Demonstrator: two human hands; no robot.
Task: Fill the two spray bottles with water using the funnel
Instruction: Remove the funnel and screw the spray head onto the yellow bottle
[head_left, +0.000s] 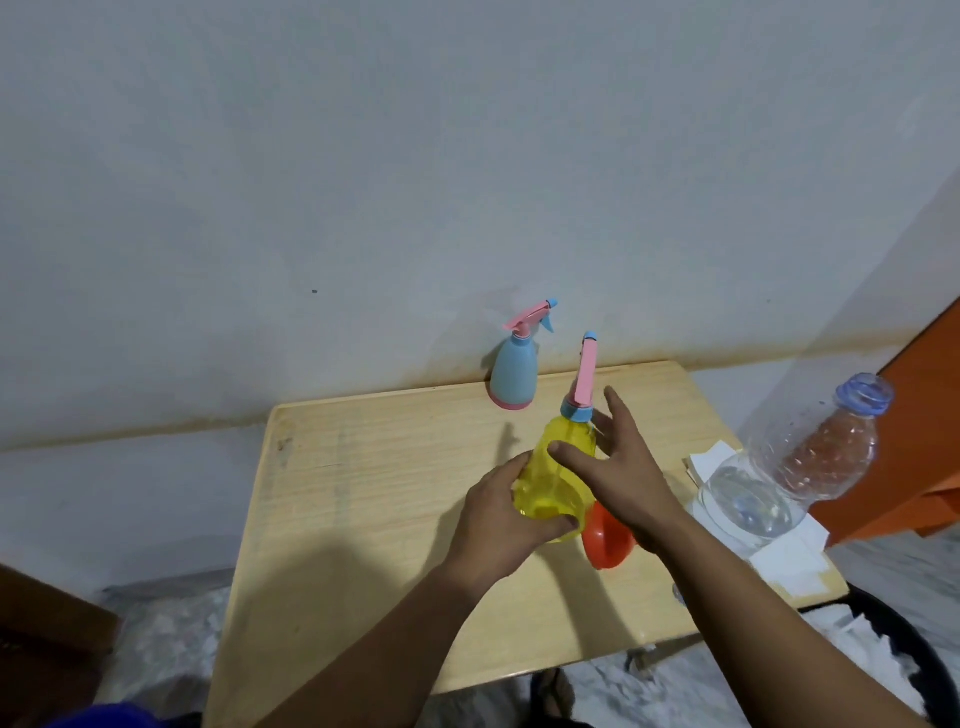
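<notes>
My left hand (501, 525) grips the lower body of a yellow spray bottle (563, 457) held above the wooden table (363, 499). Its pink and blue spray head points up and away. My right hand (618, 467) is spread open beside the bottle's neck, thumb across the yellow body, fingers straight. An orange funnel (605, 543) lies on the table under my right wrist, partly hidden. A blue spray bottle (514, 376) with a pink head stands at the table's far edge by the wall. A clear water bottle (795, 462) with a blue cap stands at the right, water in its lower part.
White paper sheets (779, 561) lie under the water bottle at the table's right edge. An orange cabinet (914, 441) stands to the right. A dark round bin rim (914, 639) sits below the table's right corner. The grey wall runs behind the table.
</notes>
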